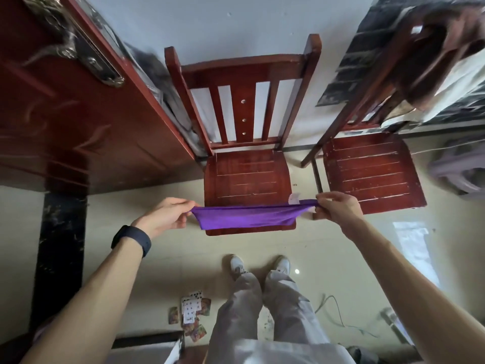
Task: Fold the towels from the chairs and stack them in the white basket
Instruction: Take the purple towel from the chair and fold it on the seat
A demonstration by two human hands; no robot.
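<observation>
Our left hand [168,215] and right hand [337,207] each pinch one end of the purple towel [246,216], holding it stretched above the near edge of the middle chair [246,172].

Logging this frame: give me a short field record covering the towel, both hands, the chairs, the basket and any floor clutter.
towel: purple towel, stretched between both hands over the front of the middle chair seat; contact with the seat unclear
left hand: pinches the towel's left end
right hand: pinches the towel's right end, beside a white tag
right chair: cloths draped over its back
basket: not recognisable in view
floor: playing cards scattered near the person's feet
</observation>
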